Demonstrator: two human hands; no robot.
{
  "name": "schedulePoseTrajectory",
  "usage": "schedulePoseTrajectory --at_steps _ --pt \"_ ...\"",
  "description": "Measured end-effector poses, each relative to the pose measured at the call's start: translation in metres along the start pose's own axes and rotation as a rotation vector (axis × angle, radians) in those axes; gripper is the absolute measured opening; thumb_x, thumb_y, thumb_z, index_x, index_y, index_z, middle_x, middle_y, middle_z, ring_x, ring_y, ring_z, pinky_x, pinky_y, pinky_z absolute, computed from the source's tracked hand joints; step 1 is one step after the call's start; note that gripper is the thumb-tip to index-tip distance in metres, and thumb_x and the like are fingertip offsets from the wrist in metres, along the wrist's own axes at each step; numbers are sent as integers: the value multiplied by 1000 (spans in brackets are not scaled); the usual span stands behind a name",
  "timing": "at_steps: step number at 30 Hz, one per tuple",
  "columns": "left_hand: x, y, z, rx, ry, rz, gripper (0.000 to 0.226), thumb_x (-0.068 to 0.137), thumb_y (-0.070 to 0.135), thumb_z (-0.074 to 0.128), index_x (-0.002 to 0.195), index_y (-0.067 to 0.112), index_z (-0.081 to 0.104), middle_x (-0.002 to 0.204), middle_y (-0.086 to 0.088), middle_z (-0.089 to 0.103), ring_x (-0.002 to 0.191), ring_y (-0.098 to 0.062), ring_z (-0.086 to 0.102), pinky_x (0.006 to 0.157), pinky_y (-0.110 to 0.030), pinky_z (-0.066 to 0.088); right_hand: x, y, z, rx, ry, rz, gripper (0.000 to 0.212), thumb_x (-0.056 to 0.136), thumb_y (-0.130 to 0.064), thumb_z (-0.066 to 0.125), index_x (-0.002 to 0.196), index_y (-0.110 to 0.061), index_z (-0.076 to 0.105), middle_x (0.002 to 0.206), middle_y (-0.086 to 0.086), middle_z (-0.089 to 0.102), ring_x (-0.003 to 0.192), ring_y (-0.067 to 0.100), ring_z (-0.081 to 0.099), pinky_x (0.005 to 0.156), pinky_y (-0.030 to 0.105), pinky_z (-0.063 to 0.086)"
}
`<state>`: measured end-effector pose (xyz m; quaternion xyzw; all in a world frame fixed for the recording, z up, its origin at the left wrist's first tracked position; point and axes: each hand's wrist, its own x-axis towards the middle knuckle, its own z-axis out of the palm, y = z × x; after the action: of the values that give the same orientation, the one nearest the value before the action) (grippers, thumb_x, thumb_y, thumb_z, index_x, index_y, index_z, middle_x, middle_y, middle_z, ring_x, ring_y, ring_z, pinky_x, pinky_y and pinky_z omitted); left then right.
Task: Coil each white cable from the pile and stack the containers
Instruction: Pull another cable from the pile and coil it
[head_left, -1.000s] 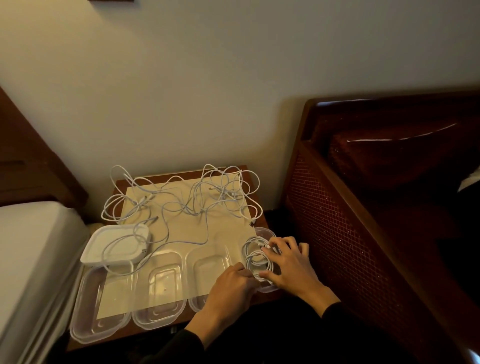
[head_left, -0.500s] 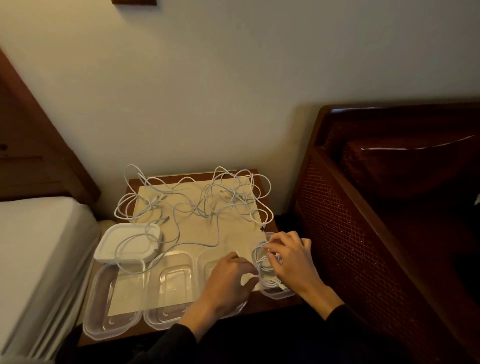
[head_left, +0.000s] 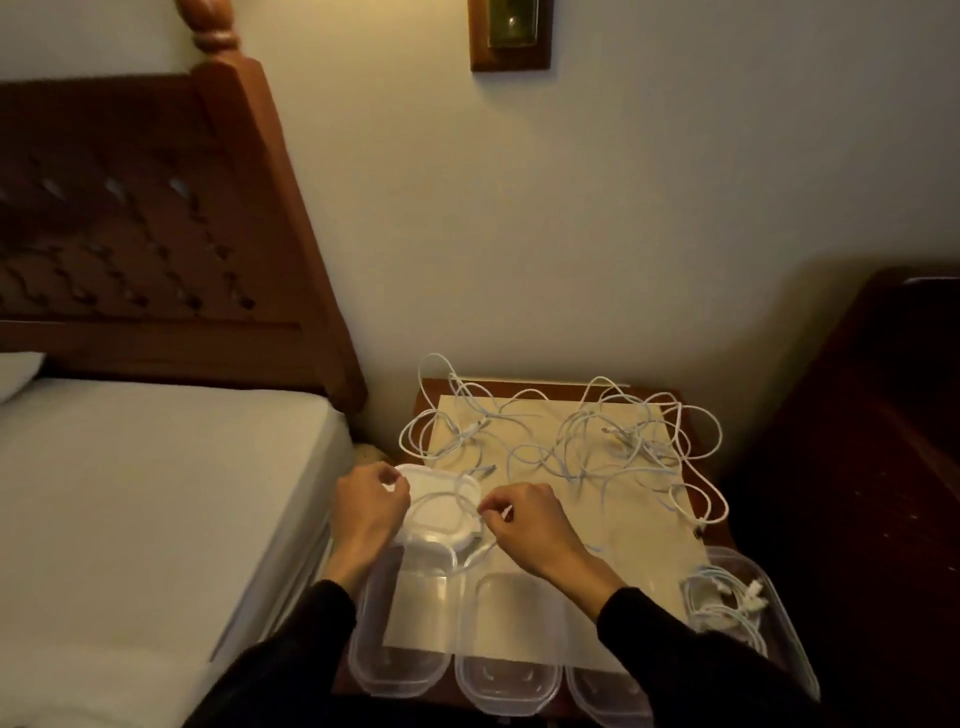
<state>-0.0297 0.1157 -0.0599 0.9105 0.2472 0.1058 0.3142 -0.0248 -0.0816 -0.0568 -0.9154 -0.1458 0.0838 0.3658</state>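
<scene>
Head cam: both hands at the white lid stack

Head view, L hand (head_left: 370, 501) has fingers curled round the left edge of the white lid stack (head_left: 441, 512), gripping it. R hand (head_left: 524, 519) pinches a white cable loop (head_left: 457, 499) lying over the stack's right side. Row of clear containers (head_left: 506, 639) sits along the near edge of the nightstand (head_left: 719, 525); rightmost container (head_left: 774, 613) holds a coiled cable (head_left: 724, 605). Tangled cable pile (head_left: 587, 441) covers the far half, on beige paper (head_left: 639, 525). Bed (head_left: 145, 493) w/ wooden headboard (head_left: 156, 218) to the left.
</scene>
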Motion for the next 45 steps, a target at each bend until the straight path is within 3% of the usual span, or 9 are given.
schedulePoseTrajectory --at_steps 5,9,15,20,24,28,36,42,45 --pt "17 -37 -1 95 -100 -100 12 90 23 64 93 12 68 89 -1 64 66 -9 49 57 -19 36 31 -2 20 -225 -136 79 30 92 -16 54 120 -17 65 127 5 58 116 26 54 90 31 44" --pt "21 -42 7 92 -143 -103 14 90 30 66 89 16 64 86 0 62 62 -9 49 48 -15 30 43 4 22 -292 -232 188 27 93 -16 48 116 -10 60 121 14 58 107 36 58 87 39 50" --pt "28 -51 18 62 -117 -180 9 90 20 66 82 15 67 84 -2 65 65 -10 55 53 -18 40 53 16 28 -204 -302 260 21 97 -32 45 99 -15 58 112 11 63 96 31 60 79 37 47" --pt "27 -49 23 71 -77 -223 15 86 24 72 75 17 63 73 0 61 63 -13 56 55 -22 46 55 18 31 -186 -281 250 47 86 -61 57 91 -15 65 91 4 67 79 20 60 74 36 50" --pt "28 -49 24 81 -74 -224 19 83 26 75 73 16 62 71 -1 61 61 -14 58 55 -24 50 62 20 35 -171 -257 252 27 78 -39 69 68 -14 64 68 2 60 68 24 60 60 31 42" --pt "32 -47 20 33 -81 -218 20 82 27 75 75 13 63 78 -6 65 65 -18 61 60 -28 55 75 22 21 -110 -76 234 32 86 -26 63 58 -17 50 61 2 50 59 19 48 57 31 40" --pt "35 -21 -2 -79 -49 -178 23 82 19 75 68 7 60 68 -7 59 55 -18 54 46 -21 39 93 36 12 -28 15 271 16 90 -25 67 85 -9 67 84 6 65 73 17 59 67 29 47" --pt "34 8 -31 -179 63 -1 10 80 19 77 78 15 68 77 -4 66 64 -21 66 57 -36 61 82 41 18 -16 19 277 28 91 -33 66 109 -12 64 104 4 66 92 18 62 79 30 50" --pt "32 25 -50 -123 171 172 11 83 22 75 87 14 71 81 -2 68 67 -16 63 62 -30 59 73 33 11 -98 109 218 29 92 -30 61 116 -14 64 116 3 63 105 20 58 84 30 48"
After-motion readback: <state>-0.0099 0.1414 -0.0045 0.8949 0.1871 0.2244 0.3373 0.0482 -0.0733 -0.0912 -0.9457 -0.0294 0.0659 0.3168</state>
